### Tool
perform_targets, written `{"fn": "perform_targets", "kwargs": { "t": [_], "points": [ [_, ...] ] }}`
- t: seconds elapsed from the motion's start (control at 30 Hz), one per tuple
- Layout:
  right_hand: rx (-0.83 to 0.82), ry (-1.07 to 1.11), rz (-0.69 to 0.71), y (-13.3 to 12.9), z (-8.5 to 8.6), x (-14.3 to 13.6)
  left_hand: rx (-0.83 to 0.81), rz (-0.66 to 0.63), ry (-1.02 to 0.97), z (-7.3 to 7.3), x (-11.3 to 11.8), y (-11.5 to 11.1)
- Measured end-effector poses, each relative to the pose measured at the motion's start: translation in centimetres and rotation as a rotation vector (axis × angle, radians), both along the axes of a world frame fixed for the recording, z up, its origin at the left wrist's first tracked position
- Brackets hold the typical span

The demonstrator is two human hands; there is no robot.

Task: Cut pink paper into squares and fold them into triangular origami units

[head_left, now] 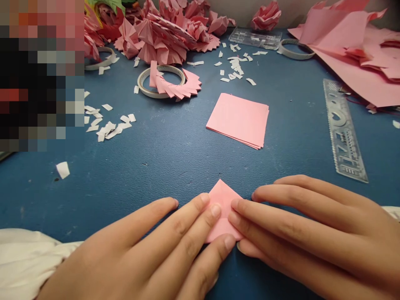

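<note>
A small folded piece of pink paper (pixel 222 204) lies on the blue table near me, its pointed corner facing away. My left hand (pixel 150 246) grips its left side, two fingertips on top and the thumb along the near edge. From the right, my right hand (pixel 315 233) holds it with fingertips on top and the thumb low at the near corner. The other fingers of both hands are stretched out. Beyond my hands sits a neat stack of square pink paper (pixel 238 118).
Behind lie a tape roll (pixel 145 85) with a folded pink paper ring (pixel 181 85) leaning on it, and a heap of pink paper flowers (pixel 168 33). White paper scraps (pixel 236 66) are scattered about. To the right are a clear stencil ruler (pixel 343 133) and large pink sheets (pixel 346 50).
</note>
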State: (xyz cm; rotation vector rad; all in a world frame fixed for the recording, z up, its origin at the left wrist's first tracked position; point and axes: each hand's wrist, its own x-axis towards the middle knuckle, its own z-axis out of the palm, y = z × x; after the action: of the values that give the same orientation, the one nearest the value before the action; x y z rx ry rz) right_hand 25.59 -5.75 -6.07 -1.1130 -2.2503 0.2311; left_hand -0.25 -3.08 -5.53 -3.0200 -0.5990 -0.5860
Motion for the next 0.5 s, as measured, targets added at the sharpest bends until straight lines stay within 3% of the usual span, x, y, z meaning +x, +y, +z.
{"fn": "perform_targets", "kwargs": {
  "t": [0.5],
  "points": [
    [0.025, -0.037, 0.025, 0.3, 0.07, 0.1, 0.028, 0.009, 0.0, 0.2, 0.01, -0.05]
  ]
}}
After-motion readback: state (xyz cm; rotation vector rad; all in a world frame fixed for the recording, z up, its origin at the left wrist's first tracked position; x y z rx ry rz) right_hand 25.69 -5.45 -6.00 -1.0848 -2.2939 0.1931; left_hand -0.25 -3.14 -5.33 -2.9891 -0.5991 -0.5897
